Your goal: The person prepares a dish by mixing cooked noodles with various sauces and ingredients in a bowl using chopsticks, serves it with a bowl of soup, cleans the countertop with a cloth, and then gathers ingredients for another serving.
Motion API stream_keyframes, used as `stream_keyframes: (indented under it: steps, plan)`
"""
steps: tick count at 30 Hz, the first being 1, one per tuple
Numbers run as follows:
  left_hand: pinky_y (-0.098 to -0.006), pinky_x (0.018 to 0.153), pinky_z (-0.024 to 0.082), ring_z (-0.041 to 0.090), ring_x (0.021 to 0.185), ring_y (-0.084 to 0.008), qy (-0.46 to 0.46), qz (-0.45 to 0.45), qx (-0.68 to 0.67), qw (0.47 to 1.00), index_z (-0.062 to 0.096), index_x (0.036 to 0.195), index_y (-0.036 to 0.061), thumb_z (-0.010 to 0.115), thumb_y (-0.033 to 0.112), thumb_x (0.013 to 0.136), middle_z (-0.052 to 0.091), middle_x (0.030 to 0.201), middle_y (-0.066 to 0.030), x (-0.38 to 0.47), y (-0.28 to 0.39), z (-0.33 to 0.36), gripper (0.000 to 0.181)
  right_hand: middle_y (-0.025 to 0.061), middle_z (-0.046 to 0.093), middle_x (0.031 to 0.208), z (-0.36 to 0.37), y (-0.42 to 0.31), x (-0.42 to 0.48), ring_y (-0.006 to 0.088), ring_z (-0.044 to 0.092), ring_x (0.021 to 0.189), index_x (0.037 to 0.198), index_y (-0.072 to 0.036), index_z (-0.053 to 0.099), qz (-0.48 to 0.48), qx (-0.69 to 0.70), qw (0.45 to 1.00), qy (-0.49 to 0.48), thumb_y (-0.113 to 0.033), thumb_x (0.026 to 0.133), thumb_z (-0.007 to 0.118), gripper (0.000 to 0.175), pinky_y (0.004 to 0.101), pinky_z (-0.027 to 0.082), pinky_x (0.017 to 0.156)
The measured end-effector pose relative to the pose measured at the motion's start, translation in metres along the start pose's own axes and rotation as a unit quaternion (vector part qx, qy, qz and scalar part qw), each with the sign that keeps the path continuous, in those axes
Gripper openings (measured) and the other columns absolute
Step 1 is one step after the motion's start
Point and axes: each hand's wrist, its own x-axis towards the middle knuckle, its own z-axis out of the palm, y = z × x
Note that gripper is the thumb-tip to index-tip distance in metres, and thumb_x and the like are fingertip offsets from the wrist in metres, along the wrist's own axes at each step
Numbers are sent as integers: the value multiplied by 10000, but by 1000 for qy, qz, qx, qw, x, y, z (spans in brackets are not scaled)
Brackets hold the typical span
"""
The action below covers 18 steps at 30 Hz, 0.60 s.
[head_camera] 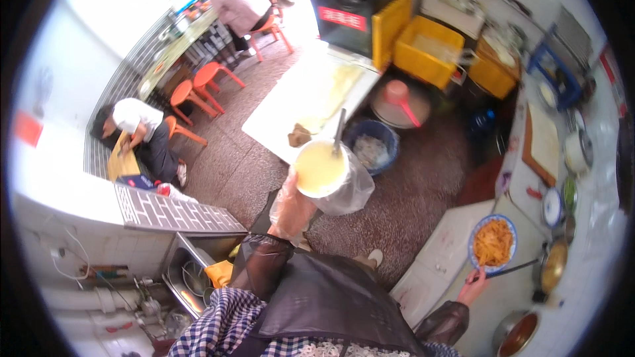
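Observation:
My left hand (291, 210), in a clear plastic glove, holds up a white bowl (321, 168) of pale yellow liquid. A metal utensil handle (340, 129) rises from the bowl's far rim. A clear plastic bag (353, 191) hangs beside and below the bowl. My right hand (475, 287), without a visible glove, grips the end of a long black handle (513, 268). That handle reaches to a pan (553, 267) with yellowish contents. Just beyond my right fingers sits a blue-rimmed plate (472, 230) with orange strips of food (493, 243).
A white-topped table (280, 104) with a brown lump stands ahead. Blue tub (392, 158), large pot with a pink dipper (397, 94) and yellow crates (429, 49) are on its right. A metal pot (516, 334) is at lower right. Seated people (141, 119) and orange stools (184, 94) are at left.

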Motion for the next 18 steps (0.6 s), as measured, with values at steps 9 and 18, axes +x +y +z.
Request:
stream_keyframes:
  steps: [9,18]
  plan:
    - [-401,1080,319,413,1270,-263,82,69,-7,994,332,1377,-12,385,309,995,411,1393,-147,26,173,-157,502,14,356,562,337,108,-161,105,337,426,762,-62,428,119,111,967,-195,-76,871,529,150,255,266,419]
    - [-414,979,428,507,1179,-264,181,124,-16,975,382,1335,-11,325,352,1008,487,1314,-146,114,364,-304,491,16,374,555,621,201,-287,125,374,440,736,-71,433,190,52,907,-372,-59,859,533,158,274,290,452]
